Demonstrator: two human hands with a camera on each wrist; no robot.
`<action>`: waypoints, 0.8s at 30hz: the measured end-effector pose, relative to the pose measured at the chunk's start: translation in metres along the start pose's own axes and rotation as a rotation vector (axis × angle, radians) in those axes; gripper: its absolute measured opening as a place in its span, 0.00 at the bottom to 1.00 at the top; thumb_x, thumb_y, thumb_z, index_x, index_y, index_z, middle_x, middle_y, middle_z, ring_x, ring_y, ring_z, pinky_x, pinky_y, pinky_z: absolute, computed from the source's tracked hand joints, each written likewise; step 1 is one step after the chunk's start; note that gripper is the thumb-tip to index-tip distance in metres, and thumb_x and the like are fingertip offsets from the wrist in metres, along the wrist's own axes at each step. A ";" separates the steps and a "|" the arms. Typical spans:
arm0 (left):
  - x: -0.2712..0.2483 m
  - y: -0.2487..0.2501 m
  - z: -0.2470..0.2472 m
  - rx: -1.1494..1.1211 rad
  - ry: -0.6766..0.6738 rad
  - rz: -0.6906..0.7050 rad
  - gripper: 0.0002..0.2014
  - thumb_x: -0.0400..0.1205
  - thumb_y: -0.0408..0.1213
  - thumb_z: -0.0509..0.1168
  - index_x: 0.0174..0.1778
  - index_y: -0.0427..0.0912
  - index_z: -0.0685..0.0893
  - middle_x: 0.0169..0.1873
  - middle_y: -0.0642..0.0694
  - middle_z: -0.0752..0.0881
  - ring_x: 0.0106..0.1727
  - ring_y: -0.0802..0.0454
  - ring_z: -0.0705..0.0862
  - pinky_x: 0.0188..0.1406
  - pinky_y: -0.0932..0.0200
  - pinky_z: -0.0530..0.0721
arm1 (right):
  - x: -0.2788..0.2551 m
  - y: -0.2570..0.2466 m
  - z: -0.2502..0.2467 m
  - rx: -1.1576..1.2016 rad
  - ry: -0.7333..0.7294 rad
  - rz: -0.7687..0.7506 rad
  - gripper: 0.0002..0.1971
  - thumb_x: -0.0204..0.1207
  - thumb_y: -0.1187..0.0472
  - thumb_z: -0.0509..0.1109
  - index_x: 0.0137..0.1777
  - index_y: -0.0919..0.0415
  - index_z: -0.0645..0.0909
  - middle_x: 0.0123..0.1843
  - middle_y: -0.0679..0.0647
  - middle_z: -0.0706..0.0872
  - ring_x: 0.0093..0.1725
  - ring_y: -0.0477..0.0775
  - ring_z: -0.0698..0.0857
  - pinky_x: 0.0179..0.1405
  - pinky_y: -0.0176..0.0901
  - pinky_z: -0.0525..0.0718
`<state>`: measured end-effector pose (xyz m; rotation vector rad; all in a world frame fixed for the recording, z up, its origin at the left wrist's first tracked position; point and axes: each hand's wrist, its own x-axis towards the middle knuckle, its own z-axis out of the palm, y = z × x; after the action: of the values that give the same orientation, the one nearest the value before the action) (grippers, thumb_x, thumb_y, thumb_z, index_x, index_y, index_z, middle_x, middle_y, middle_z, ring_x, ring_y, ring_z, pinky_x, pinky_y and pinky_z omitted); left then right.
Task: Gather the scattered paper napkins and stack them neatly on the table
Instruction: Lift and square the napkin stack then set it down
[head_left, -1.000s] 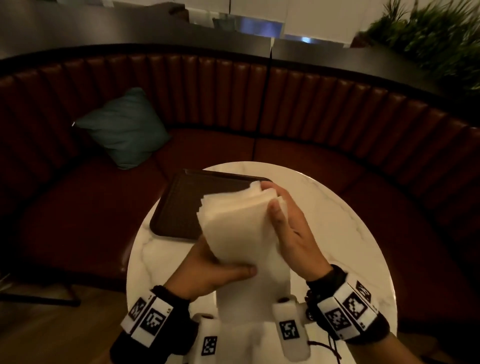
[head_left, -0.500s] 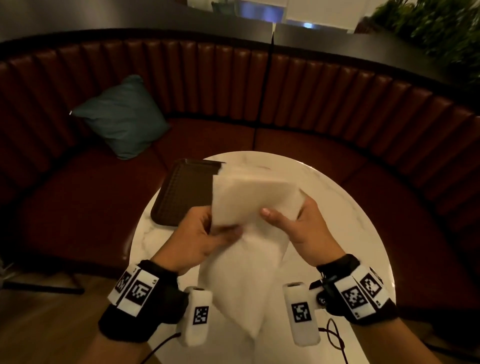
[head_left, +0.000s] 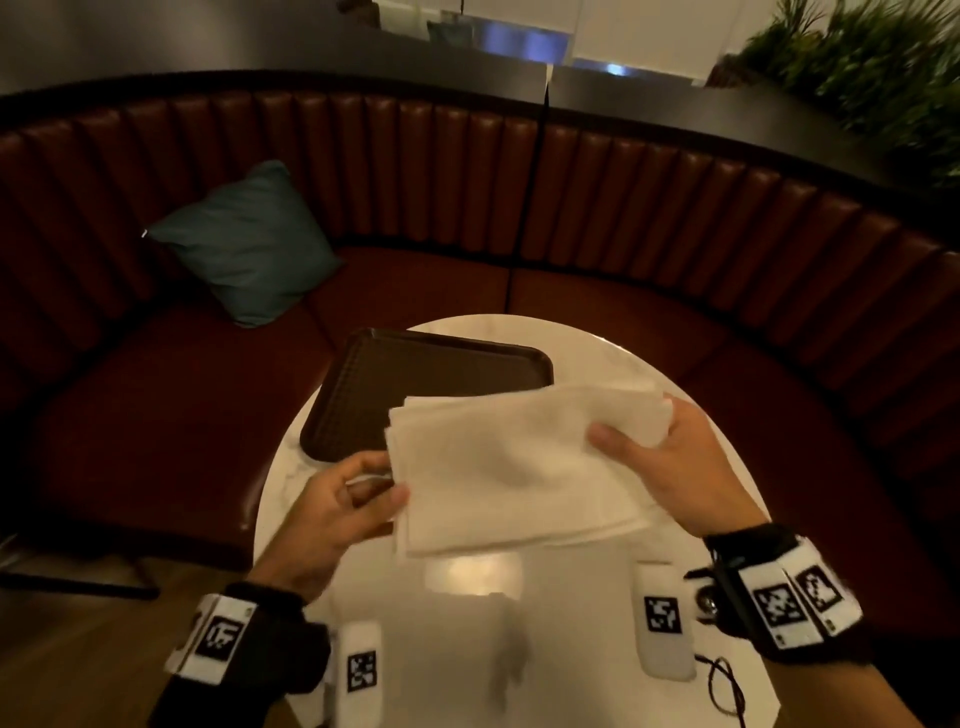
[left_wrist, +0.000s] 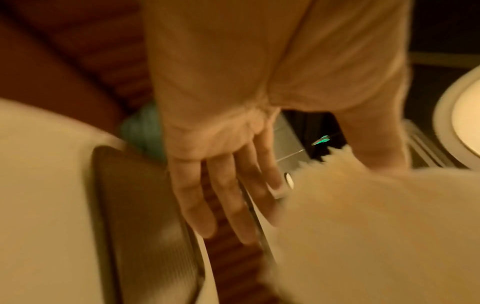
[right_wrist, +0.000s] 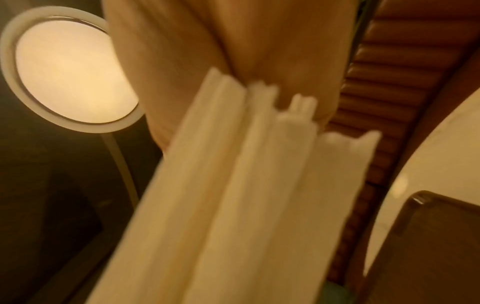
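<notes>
One stack of white paper napkins (head_left: 519, 467) pinched in right hand (head_left: 680, 467) grip, left hand (head_left: 337, 514) grip relaxed, holding nothing, one brown plastic tray (head_left: 415, 374) beyond, on white marble worktop (head_left: 675, 384)

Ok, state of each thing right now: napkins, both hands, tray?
Napkin stack: held above the table, edges uneven.
Right hand: pinches the stack's right end.
Left hand: fingers straight at the stack's left edge, grip unclear.
Brown tray: lies on the marble table, nothing visible on it.
</notes>
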<state>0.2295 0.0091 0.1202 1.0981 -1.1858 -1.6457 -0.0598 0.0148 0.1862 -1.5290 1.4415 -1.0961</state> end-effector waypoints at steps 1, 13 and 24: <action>-0.001 -0.007 0.005 -0.104 0.008 -0.040 0.46 0.47 0.60 0.83 0.59 0.41 0.81 0.53 0.39 0.90 0.54 0.42 0.89 0.41 0.57 0.89 | -0.004 0.004 0.003 0.016 -0.002 0.025 0.16 0.66 0.54 0.77 0.55 0.50 0.84 0.50 0.46 0.92 0.49 0.47 0.91 0.48 0.44 0.90; 0.024 -0.031 0.006 -0.112 -0.007 -0.175 0.42 0.49 0.44 0.86 0.62 0.45 0.81 0.53 0.41 0.90 0.55 0.44 0.89 0.47 0.55 0.89 | -0.024 0.051 0.037 0.123 -0.080 0.368 0.36 0.61 0.54 0.83 0.68 0.44 0.70 0.59 0.46 0.83 0.56 0.47 0.84 0.44 0.34 0.87; 0.055 -0.125 -0.047 0.359 0.217 -0.308 0.11 0.69 0.24 0.76 0.44 0.38 0.85 0.38 0.44 0.88 0.46 0.44 0.86 0.39 0.65 0.82 | -0.015 0.175 0.121 -0.154 -0.182 0.603 0.12 0.56 0.58 0.81 0.39 0.52 0.84 0.45 0.56 0.90 0.42 0.52 0.86 0.46 0.50 0.87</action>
<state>0.2429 -0.0258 -0.0196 1.7123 -1.2425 -1.5172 -0.0076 0.0118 -0.0206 -1.1340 1.7251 -0.4829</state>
